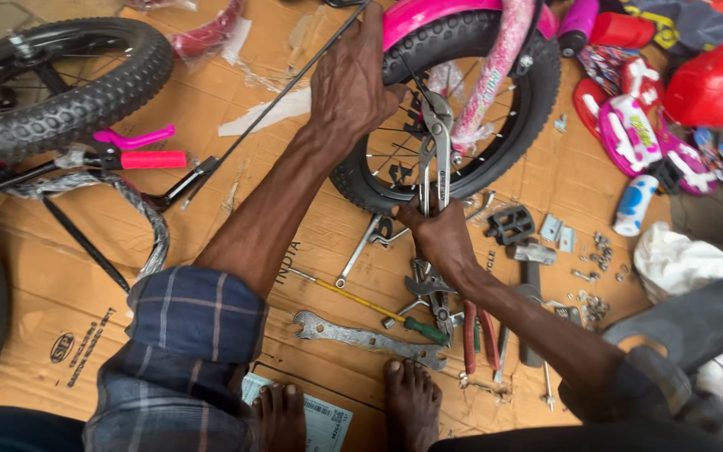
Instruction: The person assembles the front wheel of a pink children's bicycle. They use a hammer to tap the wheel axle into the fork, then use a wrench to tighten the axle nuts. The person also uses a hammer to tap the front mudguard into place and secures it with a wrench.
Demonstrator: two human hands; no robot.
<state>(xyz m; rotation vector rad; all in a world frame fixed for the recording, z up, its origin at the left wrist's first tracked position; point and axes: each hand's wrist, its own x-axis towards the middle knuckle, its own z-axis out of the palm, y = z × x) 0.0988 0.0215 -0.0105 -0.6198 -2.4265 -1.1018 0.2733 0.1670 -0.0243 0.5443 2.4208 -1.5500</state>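
My left hand (353, 84) grips the black tyre of a small pink bicycle wheel (512, 125) lying on flattened cardboard (60, 276). My right hand (438, 236) is closed around the handles of grey pliers (435, 138), whose jaws reach into the wheel near its hub and spokes. Just below that hand lie several loose tools: a flat wrench (366, 337), a screwdriver with a green handle (378, 308), a spanner (360, 249) and red-handled pliers (480, 335). My bare feet (412, 402) rest at the cardboard's near edge.
A black bicycle wheel (60, 84) and a handlebar with a pink grip (140, 157) lie at the left. A black pedal (510, 223), a hammer (531, 276) and scattered nuts and bolts (596, 276) sit to the right. Pink and red plastic bicycle parts (646, 134) crowd the upper right.
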